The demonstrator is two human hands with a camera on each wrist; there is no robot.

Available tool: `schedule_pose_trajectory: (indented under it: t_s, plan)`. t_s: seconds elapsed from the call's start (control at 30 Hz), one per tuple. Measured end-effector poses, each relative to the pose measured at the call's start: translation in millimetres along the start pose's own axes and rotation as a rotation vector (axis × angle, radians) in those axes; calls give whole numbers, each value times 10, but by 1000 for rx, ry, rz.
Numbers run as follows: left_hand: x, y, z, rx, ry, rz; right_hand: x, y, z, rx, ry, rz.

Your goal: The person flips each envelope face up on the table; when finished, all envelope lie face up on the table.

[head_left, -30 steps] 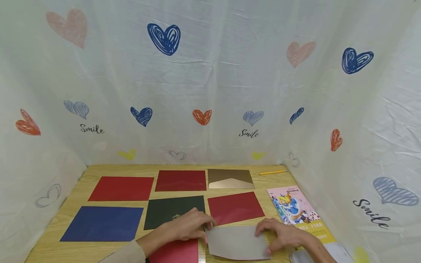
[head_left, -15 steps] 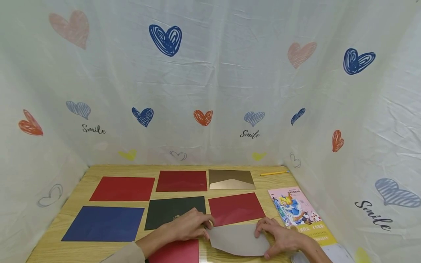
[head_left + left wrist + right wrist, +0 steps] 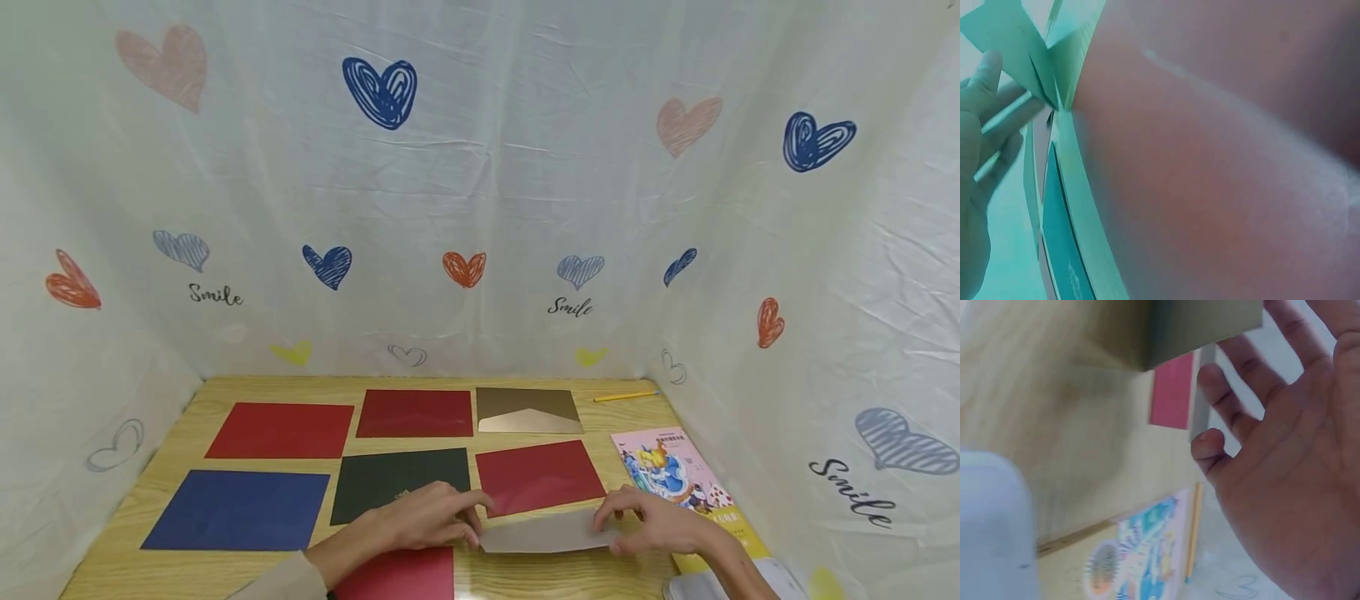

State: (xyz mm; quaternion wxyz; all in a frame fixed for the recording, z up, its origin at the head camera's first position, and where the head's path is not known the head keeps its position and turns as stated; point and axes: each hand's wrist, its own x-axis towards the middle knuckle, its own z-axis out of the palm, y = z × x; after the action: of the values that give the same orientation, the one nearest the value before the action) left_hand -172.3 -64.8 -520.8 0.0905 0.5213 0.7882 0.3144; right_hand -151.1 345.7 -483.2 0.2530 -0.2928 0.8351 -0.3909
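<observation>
A grey envelope-sized paper piece (image 3: 543,535) is held between both hands near the table's front, its near edge raised so that it looks narrow from above. My left hand (image 3: 423,517) pinches its left end with thumb and fingers. At its right end, my right hand (image 3: 663,523) grips it the same way. Both wrist views show the paper (image 3: 1013,44) bent into a V, like a fold; whether it is an envelope or a card I cannot tell. Beneath my left forearm lies a red envelope (image 3: 408,575), partly covered.
Farther back lie a dark green envelope (image 3: 397,479), a blue one (image 3: 240,510), a gold-brown one (image 3: 528,410) and several red envelopes (image 3: 538,477). On the right are an illustrated book (image 3: 671,471), a yellow pencil (image 3: 625,397) and a whitish object (image 3: 757,579). Patterned curtains surround the table.
The grey paper's near edge has risen and moved away from me, so less of its face shows. My right hand has shifted slightly right; my left hand stays nearly in place.
</observation>
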Motion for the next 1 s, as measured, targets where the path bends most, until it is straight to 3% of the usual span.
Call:
schedule_pose_trajectory:
  t_s: [0.23, 0.43, 0.6, 0.8, 1.0]
  plan:
    - [-20, 84, -27, -96, 29, 20, 70, -74, -142, 7, 111, -148]
    - [-8, 130, -22, -161, 84, -62, 171, -71, -110, -63, 255, -132]
    - [25, 137, 3, -94, 112, -151, 292, -18, -3, -151, 263, -62]
    - [72, 174, 49, -46, 80, -251, 388, 101, 147, -219, 229, 59]
    - [82, 132, 109, 135, 37, -284, 431, 185, 256, -261, 195, 40]
